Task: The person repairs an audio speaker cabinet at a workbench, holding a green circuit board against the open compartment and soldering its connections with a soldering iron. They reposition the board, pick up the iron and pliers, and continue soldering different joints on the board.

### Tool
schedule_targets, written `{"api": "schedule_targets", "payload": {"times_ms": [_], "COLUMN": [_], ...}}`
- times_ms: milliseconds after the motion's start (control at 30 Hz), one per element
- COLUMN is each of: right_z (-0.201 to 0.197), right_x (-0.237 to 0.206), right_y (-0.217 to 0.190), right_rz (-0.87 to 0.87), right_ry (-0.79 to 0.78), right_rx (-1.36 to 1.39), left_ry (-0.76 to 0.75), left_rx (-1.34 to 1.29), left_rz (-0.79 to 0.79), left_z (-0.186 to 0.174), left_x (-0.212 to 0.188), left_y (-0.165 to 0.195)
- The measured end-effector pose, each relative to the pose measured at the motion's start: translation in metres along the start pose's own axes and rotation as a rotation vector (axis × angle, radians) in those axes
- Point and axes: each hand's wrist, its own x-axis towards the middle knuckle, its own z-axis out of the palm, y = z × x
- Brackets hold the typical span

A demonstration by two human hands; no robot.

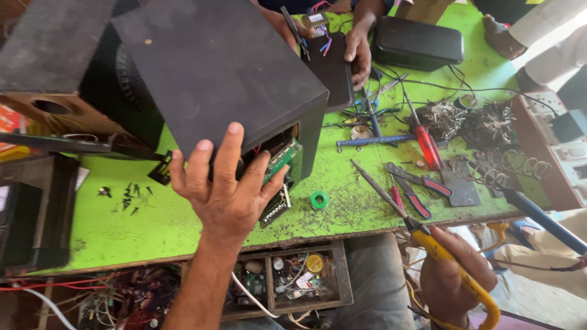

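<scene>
Currently the left hand (223, 186) grips the lower edge of a big black speaker cabinet (220, 67), fingers spread up its dark panel, thumb hooked under by the open side. Cabinet sits tilted on the green table (153, 226), open face toward the person; a green circuit board (281, 160) pokes out of the opening, with a second board (275, 206) hanging just below it at the thumb. Right hand (455, 278) is clenched around a yellow-handled tool (440, 250), down off the table's near edge, its long metal shaft pointing up-left over the tabletop. The tip stays apart from the boards.

Step in hand looks like steadying the box to get at its electronics. Next move likely calls for bringing the tip across to the exposed board while the cabinet is kept from tipping.

Nearby: loose black screws (128, 197), green tape roll (319, 200), red-handled pliers (416, 186), red screwdriver (428, 146). Another person's hands (358, 52) work on a black device at the far side.
</scene>
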Motion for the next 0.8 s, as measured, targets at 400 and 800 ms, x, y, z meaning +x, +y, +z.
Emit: {"api": "schedule_targets", "payload": {"times_ms": [400,800], "right_z": [0.057,0.080], "right_x": [0.029,0.039], "right_y": [-0.053,-0.062], "right_rz": [-0.184,-0.229], "right_ry": [-0.218,-0.278], "right_rx": [0.046,0.073], "left_ry": [0.018,-0.011], "left_rx": [0.005,-0.011], "left_rz": [0.004,-0.012], "left_z": [-0.008,-0.009], "left_x": [0.007,0.005], "left_y": [0.001,-0.001]}}
